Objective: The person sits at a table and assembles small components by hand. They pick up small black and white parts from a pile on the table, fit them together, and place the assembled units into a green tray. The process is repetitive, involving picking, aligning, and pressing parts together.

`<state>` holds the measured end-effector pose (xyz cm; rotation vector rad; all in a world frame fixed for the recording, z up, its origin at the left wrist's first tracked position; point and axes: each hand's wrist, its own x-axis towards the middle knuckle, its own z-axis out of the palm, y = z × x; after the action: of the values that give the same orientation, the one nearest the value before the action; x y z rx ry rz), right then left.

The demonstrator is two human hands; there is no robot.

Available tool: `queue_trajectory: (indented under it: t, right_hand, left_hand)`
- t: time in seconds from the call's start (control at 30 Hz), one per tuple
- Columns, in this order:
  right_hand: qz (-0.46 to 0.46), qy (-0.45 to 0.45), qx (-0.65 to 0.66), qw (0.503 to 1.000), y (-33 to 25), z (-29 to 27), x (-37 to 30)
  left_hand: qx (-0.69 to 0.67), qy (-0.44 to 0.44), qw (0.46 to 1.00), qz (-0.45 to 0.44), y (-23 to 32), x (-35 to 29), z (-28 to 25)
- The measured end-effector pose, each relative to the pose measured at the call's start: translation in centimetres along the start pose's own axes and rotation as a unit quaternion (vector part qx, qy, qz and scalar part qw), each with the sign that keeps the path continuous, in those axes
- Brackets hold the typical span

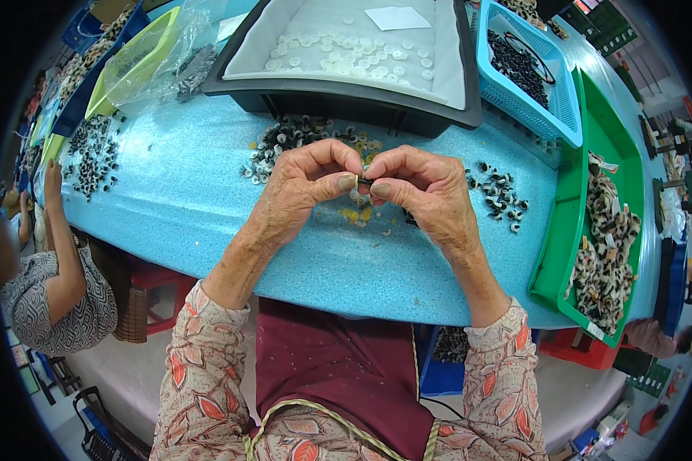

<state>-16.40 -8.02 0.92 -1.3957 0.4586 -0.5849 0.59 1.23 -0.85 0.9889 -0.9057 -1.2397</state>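
Here, left hand [304,184] and right hand [423,188] pinch one small dark button [365,182] above the speckled turquoise tabletop [184,192] (black plastic tray [346,96] at 12 o'clock).

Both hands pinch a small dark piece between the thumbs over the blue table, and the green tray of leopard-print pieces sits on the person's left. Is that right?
Not quite. The head view shows the green tray of leopard-print pieces on the person's right. The rest holds: the left hand and right hand pinch a small dark piece between the thumbs over the blue table.
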Motion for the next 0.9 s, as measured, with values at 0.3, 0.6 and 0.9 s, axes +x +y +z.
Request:
queue_trajectory:
  t: [0.3, 0.6, 0.9]
  right_hand:
    - [-0.029, 0.034, -0.021, 0.999, 0.4, 0.6, 0.1]
    - [-0.141, 0.076, -0.156, 0.975, 1.3, 1.5, 0.0]
    - [-0.112, 0.064, -0.152, 0.980, 0.4, 1.4, 0.2]
  left_hand:
    - [0.156, 0.062, 0.982, 0.083, -0.3, -0.2, 0.0]
    - [0.280, 0.089, 0.943, 0.155, -0.1, -0.2, 0.4]
    - [0.148, 0.057, 0.984, 0.086, 0.0, -0.2, 0.0]
